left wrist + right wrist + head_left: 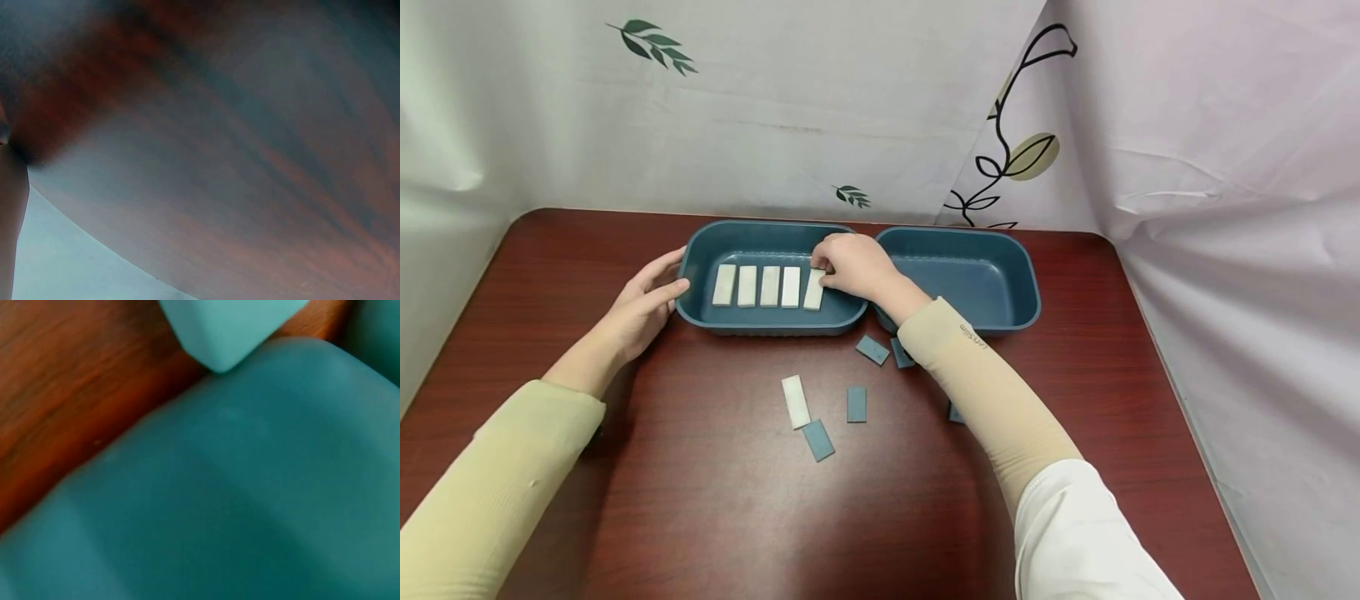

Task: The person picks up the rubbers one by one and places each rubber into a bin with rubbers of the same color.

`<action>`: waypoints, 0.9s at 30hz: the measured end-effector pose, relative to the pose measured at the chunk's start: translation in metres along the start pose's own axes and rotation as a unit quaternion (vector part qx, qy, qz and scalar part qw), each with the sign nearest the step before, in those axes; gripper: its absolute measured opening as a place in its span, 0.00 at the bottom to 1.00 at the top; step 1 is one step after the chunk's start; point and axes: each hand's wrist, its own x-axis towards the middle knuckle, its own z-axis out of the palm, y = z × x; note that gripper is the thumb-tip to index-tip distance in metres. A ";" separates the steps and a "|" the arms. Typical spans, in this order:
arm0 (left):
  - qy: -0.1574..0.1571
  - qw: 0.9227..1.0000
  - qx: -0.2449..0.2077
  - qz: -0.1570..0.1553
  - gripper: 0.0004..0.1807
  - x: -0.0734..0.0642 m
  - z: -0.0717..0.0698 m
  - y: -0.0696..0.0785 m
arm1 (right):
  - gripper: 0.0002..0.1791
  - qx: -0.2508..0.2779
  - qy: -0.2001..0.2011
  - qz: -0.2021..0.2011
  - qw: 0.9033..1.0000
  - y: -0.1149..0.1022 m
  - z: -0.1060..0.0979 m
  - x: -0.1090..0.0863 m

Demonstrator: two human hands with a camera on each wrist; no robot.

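Inside the left blue tray (771, 327) several white tiles (747, 287) lie in a row. My right hand (857, 265) reaches over the tray's right end and pinches the rightmost white tile (813, 293) by its upper end, between thumb and fingers. My left hand (643, 304) rests against the tray's left end, thumb and fingers spread and touching the rim. Everything is too blurred in the left wrist view to make out. The right wrist view has a large blurred teal surface (219, 487) and a pale pointed corner (228, 331) over wood.
A second blue tray (970, 287) stands to the right. In front lie a white tile (796, 402), a blue-grey tile (818, 440) touching it, and more blue-grey tiles (857, 404), some partly hidden by the right arm. A white patterned curtain (760, 117) hangs behind the table (715, 500).
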 end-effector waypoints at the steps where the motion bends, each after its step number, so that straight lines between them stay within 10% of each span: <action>1: 0.000 1.000 0.000 0.001 0.27 0.000 0.000 0.000 | 0.17 0.000 -0.001 0.001 1.000 0.000 0.000 0.000; 27: -0.003 1.000 0.000 0.002 0.26 -0.001 0.000 0.000 | 0.27 -0.017 -0.022 -0.018 0.999 -0.003 0.001 0.000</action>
